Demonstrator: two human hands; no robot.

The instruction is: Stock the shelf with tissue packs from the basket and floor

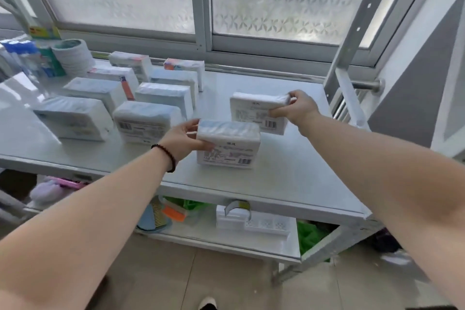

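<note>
My left hand (pixel 185 138) grips the left end of a white tissue pack (pixel 228 143) that stands on the white shelf top (pixel 289 173), barcode side facing me. My right hand (pixel 297 107) holds the right end of a second tissue pack (pixel 256 112) standing just behind it. To the left, several more tissue packs (pixel 148 121) stand in two rows running toward the window. The basket and any packs on the floor are out of view.
Wrapped rolls and blue-and-green packages (pixel 50 58) crowd the shelf's far left. Frosted windows stand behind the shelf and a metal upright (pixel 352 58) rises at its right. The lower shelf (pixel 201 231) holds combs, a white tray and green items. Tiled floor lies below.
</note>
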